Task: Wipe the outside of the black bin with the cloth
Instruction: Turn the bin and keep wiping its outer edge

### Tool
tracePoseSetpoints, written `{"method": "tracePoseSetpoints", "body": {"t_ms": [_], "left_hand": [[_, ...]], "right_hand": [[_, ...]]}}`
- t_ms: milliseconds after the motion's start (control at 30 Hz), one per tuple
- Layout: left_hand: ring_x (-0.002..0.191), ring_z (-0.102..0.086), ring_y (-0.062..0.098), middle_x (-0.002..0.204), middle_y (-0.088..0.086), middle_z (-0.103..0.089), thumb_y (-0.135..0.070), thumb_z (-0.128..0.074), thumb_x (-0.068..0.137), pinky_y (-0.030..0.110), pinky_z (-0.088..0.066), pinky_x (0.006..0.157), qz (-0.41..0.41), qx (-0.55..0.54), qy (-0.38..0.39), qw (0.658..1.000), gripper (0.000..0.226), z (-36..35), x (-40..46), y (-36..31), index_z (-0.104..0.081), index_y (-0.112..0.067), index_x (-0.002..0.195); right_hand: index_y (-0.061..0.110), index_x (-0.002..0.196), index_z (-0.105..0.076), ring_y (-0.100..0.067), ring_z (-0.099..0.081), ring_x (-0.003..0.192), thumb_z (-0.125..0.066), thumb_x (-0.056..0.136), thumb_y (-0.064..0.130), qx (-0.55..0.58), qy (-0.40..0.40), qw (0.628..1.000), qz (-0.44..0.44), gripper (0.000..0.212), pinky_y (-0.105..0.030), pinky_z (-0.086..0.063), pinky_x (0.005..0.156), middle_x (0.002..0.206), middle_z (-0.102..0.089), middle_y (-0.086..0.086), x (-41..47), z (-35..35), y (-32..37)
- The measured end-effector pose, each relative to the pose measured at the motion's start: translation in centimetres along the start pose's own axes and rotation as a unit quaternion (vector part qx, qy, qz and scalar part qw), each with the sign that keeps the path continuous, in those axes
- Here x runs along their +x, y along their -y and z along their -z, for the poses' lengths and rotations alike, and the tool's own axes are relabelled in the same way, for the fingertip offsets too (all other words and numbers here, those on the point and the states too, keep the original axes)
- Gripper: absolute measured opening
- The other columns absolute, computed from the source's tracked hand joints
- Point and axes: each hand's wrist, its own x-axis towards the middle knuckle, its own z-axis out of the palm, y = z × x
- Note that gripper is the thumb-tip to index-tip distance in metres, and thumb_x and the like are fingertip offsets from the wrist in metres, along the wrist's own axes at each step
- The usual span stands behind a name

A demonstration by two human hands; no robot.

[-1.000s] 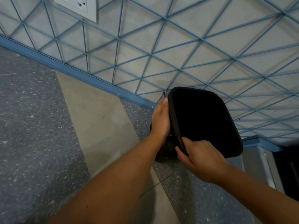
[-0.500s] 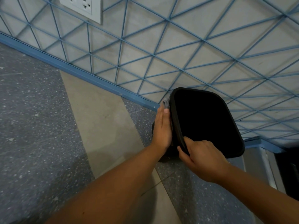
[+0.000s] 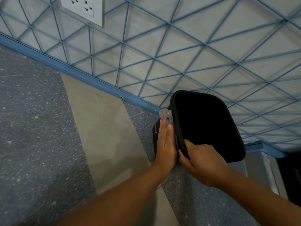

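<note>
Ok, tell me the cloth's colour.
Pale grey cloth, peeking past the left hand; head view, the only one.

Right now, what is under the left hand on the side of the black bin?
A pale cloth pokes out past the fingertips of the flat left hand, pressed on the black bin wall. The rest of the cloth is covered by the hand.

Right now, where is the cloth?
In the head view the cloth is pressed flat by the left hand against the black bin's left outer wall, its edge peeking past the fingertips just below the rim.
</note>
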Motion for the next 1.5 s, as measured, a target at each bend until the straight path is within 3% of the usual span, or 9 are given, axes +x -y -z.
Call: {"method": "tracePoseSetpoints", "body": {"t_ms": [133, 200, 467, 633, 800, 933, 1133, 1267, 1500], "left_hand": [[0.171, -0.023, 0.019, 0.180, -0.001, -0.031, -0.041, -0.028, 0.119, 0.039, -0.013, 0.142, 0.076, -0.069, -0.002, 0.995, 0.055, 0.0, 2.3, -1.6, -0.036, -0.022, 0.170], [0.167, -0.033, 0.019, 0.175, 0.001, -0.042, -0.055, -0.033, 0.114, 0.045, -0.021, 0.141, 0.083, -0.081, -0.005, 0.993, 0.064, 0.0, 2.1, -1.9, -0.042, -0.022, 0.168], [0.170, -0.001, 0.005, 0.182, -0.009, -0.006, -0.028, -0.023, 0.121, 0.040, 0.000, 0.143, -0.009, 0.006, 0.025, 1.000, 0.045, 0.8, 2.7, -1.6, -0.014, -0.038, 0.163], [0.160, -0.013, -0.003, 0.174, -0.016, -0.015, -0.036, -0.029, 0.115, -0.005, -0.008, 0.122, -0.034, 0.048, 0.007, 0.998, 0.043, 0.7, 0.1, -0.1, -0.015, -0.039, 0.155], [0.173, -0.010, 0.014, 0.182, -0.006, -0.016, -0.023, -0.031, 0.120, 0.035, -0.006, 0.143, 0.003, -0.022, -0.004, 1.000, 0.049, 0.4, 2.3, -1.7, -0.028, -0.022, 0.168], [0.169, -0.005, 0.006, 0.152, -0.047, -0.011, -0.019, -0.033, 0.119, 0.002, -0.006, 0.128, -0.024, -0.007, -0.006, 1.000, 0.046, -0.1, -1.2, -0.5, -0.027, -0.061, 0.137], [0.172, 0.010, 0.014, 0.179, -0.011, -0.002, -0.021, -0.026, 0.120, 0.023, 0.005, 0.136, 0.013, 0.057, 0.001, 0.998, 0.051, 0.4, 2.2, -1.1, -0.021, -0.019, 0.170], [0.168, 0.003, 0.012, 0.166, -0.015, 0.009, -0.014, -0.032, 0.119, 0.003, 0.005, 0.128, -0.066, 0.135, 0.030, 0.988, 0.052, 0.7, -0.8, -0.7, -0.007, -0.015, 0.165], [0.169, -0.020, 0.010, 0.181, -0.002, -0.027, -0.027, -0.031, 0.120, 0.033, -0.013, 0.141, 0.004, -0.008, 0.013, 1.000, 0.051, 0.4, 3.0, -3.9, -0.031, -0.019, 0.170]], "right_hand": [[0.023, 0.102, -0.048, -0.023, -0.064, 0.074, -0.031, 0.097, 0.046, -0.004, -0.020, 1.000, -0.008, 0.029, -0.039, -0.049, 0.068, 0.085, -0.067, -0.002, 0.7, 0.0, 0.2], [0.023, 0.104, -0.048, -0.022, -0.064, 0.074, -0.028, 0.097, 0.049, -0.002, -0.022, 1.000, 0.001, 0.034, -0.039, -0.050, 0.069, 0.086, -0.067, -0.002, 1.0, 0.0, 0.3], [0.026, 0.093, -0.048, -0.023, -0.064, 0.075, -0.011, 0.091, 0.057, 0.023, -0.047, 0.999, -0.002, 0.049, -0.037, -0.047, 0.068, 0.081, -0.067, -0.002, 1.3, 0.0, 0.5], [0.024, 0.095, -0.051, -0.021, -0.065, 0.073, -0.008, 0.090, 0.056, -0.001, -0.054, 0.999, -0.002, 0.053, -0.038, -0.048, 0.069, 0.079, -0.067, -0.002, 1.0, 0.0, 0.7], [0.024, 0.095, -0.050, -0.020, -0.064, 0.069, -0.010, 0.093, 0.053, -0.002, -0.069, 0.997, -0.017, 0.049, -0.039, -0.050, 0.068, 0.077, -0.067, -0.003, 1.8, 0.0, 0.9], [0.023, 0.099, -0.051, -0.022, -0.065, 0.070, -0.005, 0.090, 0.055, -0.004, -0.055, 0.998, -0.022, 0.056, -0.041, -0.050, 0.071, 0.079, -0.067, -0.003, 1.4, -0.1, 0.7], [0.028, 0.088, -0.044, -0.021, -0.063, 0.066, -0.007, 0.090, 0.054, -0.016, -0.074, 0.997, -0.015, 0.045, -0.035, -0.044, 0.061, 0.074, -0.066, -0.002, 1.3, -0.1, 0.6], [0.026, 0.095, -0.050, -0.017, -0.063, 0.067, -0.006, 0.090, 0.053, -0.004, -0.061, 0.998, -0.012, 0.052, -0.036, -0.049, 0.067, 0.076, -0.066, 0.000, 1.1, 0.1, 0.6], [0.028, 0.090, -0.042, -0.018, -0.061, 0.065, -0.013, 0.095, 0.049, -0.002, -0.072, 0.997, -0.014, 0.037, -0.033, -0.041, 0.059, 0.075, -0.064, 0.001, 1.5, 0.0, 0.7]]}}
